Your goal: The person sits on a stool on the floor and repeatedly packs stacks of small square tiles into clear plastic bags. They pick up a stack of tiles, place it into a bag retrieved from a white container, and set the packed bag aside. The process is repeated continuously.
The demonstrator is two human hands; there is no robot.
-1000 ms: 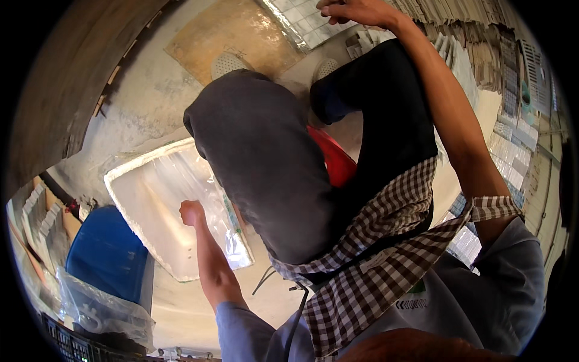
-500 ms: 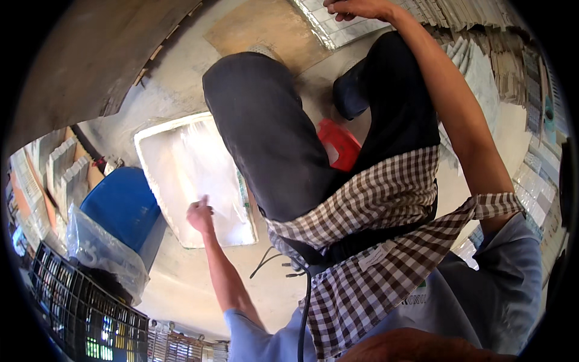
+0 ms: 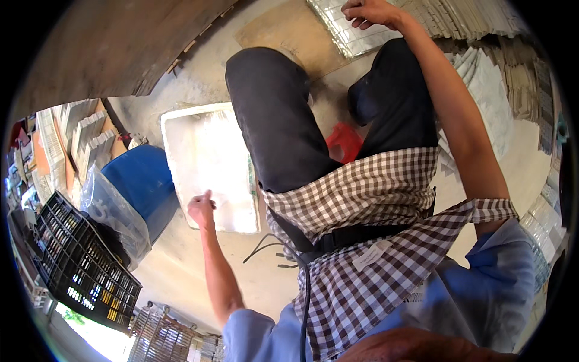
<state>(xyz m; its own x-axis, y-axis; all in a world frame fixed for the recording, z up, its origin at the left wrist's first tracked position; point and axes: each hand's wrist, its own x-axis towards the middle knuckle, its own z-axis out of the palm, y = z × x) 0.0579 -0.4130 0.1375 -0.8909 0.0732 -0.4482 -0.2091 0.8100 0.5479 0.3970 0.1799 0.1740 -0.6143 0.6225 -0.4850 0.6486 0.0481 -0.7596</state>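
My left hand (image 3: 202, 210) hangs over the near left part of a shallow white tray (image 3: 208, 154). Its fingers are curled in, with one digit sticking up; whether anything small is inside them is hidden. Farther off to the right, my right hand (image 3: 367, 12) reaches past my knee. Its fingers are loosely bent and apart, with nothing seen in them. It hovers at or just above a sheet of pale square tiles (image 3: 347, 37); contact cannot be made out.
Left of the tray stand a blue container (image 3: 139, 178), a clear plastic bag (image 3: 111, 205) and a black crate (image 3: 84, 265). A red plastic object (image 3: 345, 143) lies between my legs. Stacked tile sheets (image 3: 470, 18) line the right, and a brown board (image 3: 108, 48) overhangs the far left.
The whole view has shifted, bringing more of the black crate into sight. My left hand has moved slightly left over the tray. My right hand stays by the tile sheet.
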